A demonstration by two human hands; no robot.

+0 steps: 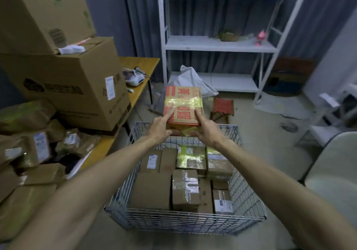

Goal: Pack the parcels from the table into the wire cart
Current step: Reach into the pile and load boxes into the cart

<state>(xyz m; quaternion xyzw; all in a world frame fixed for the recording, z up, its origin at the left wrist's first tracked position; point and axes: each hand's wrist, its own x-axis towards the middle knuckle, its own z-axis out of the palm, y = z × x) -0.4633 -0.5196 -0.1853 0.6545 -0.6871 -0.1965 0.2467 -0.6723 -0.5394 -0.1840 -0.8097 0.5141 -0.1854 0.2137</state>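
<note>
A single wide-angle view from the person's head looks forward and down. Both forearms enter from the bottom corners and meet just above centre, where the left hand (160,128) and right hand (206,131) grip a box (182,102). The wire cart (185,224) sits close below, filling the lower middle. The table (139,62) runs along the left edge. A white shelf (218,44) stands farther off at the top.

Showing matt red-printed cardboard box (184,117) banded with glossy clear tape (183,102); showing thin silvery metal wire cart (193,224), faintly shining; showing smooth yellow wooden tabletop (141,64) and matt white-painted metal shelf rack (218,45).
</note>
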